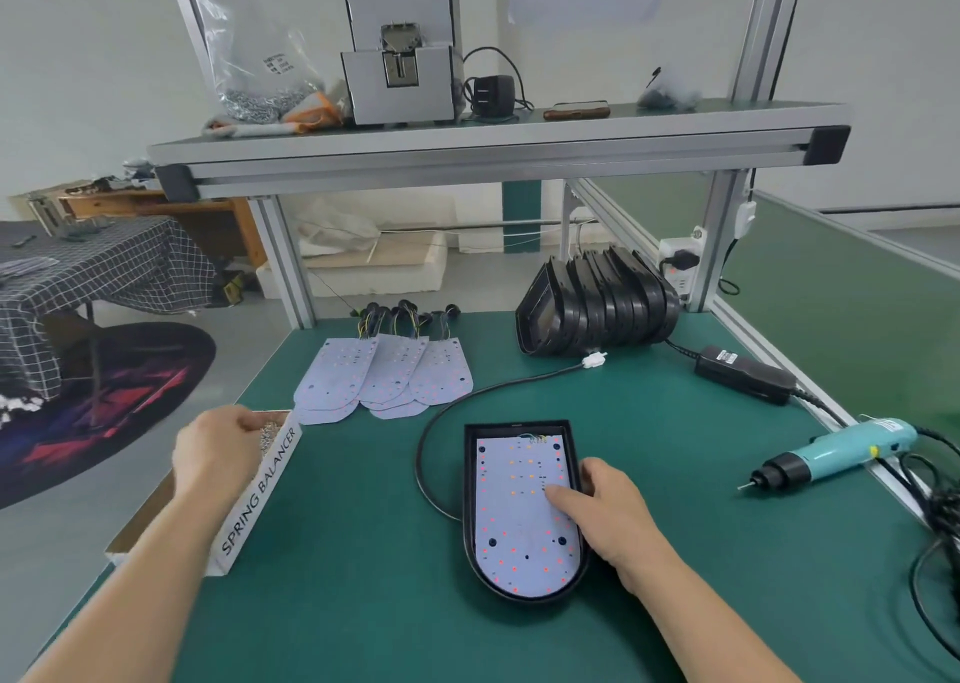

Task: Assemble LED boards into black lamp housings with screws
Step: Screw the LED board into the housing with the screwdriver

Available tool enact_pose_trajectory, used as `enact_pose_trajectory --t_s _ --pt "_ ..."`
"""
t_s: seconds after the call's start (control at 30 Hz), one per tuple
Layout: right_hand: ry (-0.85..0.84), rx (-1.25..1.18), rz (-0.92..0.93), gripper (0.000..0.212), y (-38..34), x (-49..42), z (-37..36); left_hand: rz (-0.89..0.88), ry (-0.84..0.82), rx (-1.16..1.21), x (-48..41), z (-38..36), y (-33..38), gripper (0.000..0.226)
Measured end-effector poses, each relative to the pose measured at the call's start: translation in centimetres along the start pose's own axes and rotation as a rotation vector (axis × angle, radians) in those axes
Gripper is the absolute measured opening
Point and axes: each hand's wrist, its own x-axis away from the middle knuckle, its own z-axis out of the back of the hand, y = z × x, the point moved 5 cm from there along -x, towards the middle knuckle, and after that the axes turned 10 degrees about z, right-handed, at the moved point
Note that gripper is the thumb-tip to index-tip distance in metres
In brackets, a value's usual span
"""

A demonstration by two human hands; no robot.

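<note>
- The right hand (613, 516): grip loose and empty, forefinger pressing the white round-ended LED board (519, 521).
- This board lies in the black plastic lamp housing (470, 474) on the green tabletop (363, 604), long axis pointing away, rounded end nearest.
- The left hand (218, 453) reaches into the screw-filled cardboard box (260, 490); grip hidden.

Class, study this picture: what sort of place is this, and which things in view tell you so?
Most likely a small lamp assembly workstation: a green bench mat under an aluminium-frame shelf, a stack of black lamp housings, loose LED boards fanned out, and an electric screwdriver.
</note>
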Motion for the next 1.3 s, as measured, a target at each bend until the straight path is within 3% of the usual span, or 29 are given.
enact_pose_trajectory --t_s 0.17,0.43,0.57,0.83,1.03,1.23,1.3 --pt "-0.003 -0.007 0.018 0.032 0.0 0.0 0.0 -0.154 -0.105 -0.239 -0.9 -1.9 -3.6 0.032" --pt "0.001 -0.016 0.037 0.025 0.0 0.2 0.0 -0.233 -0.13 -0.202 1.7 -2.7 -2.6 0.028" --pt "0.0 -0.023 0.024 0.025 -0.2 0.2 0.0 -0.303 -0.098 -0.153 4.1 -2.8 -1.5 0.015" --pt "0.012 -0.044 0.011 0.027 -0.2 0.4 0.0 -0.262 -0.037 -0.101 6.8 -3.0 0.2 0.019" --pt "0.01 -0.045 0.013 0.032 -0.2 0.3 0.0 -0.128 0.065 0.188 6.0 -1.2 -0.7 0.016" --pt "0.008 -0.048 0.007 0.03 -0.2 0.3 0.0 0.308 -0.272 0.792 4.6 -1.9 -1.9 0.014" --pt "0.011 -0.044 0.006 0.029 -0.2 0.3 0.1 0.326 -0.291 0.749 4.3 -2.2 -2.1 0.007"
